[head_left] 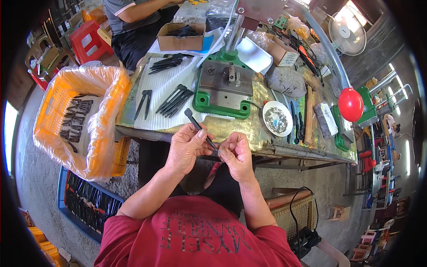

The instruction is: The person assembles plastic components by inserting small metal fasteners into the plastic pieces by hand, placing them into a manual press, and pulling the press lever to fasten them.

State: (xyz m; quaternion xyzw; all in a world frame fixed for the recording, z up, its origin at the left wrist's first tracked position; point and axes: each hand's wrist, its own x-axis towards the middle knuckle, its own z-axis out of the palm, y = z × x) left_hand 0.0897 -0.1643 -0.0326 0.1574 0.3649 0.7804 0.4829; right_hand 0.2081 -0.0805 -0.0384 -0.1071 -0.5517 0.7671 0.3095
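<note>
Just in front of the bench edge, my left hand [183, 149] grips a black rod-shaped tool handle [194, 121] with a rounded, wider head. The handle slants, head up and to the left, its thin end down toward the right. My right hand [236, 155] is closed in a pinch at that thin end; what sits between its fingertips is too small to tell. Similar black handles [175, 101] lie in a group on the white ribbed foam sheet [153, 116], with a pair [143, 103] to their left and more [165, 64] farther back.
A green-based bench press [222, 84] stands beyond my hands. Right of it are a white bowl [277, 118] and a wooden stick [308, 115]. A cardboard box [181, 42] of black parts sits behind. An orange plastic-lined crate [53, 104] is at left; a co-worker [138, 22] is across.
</note>
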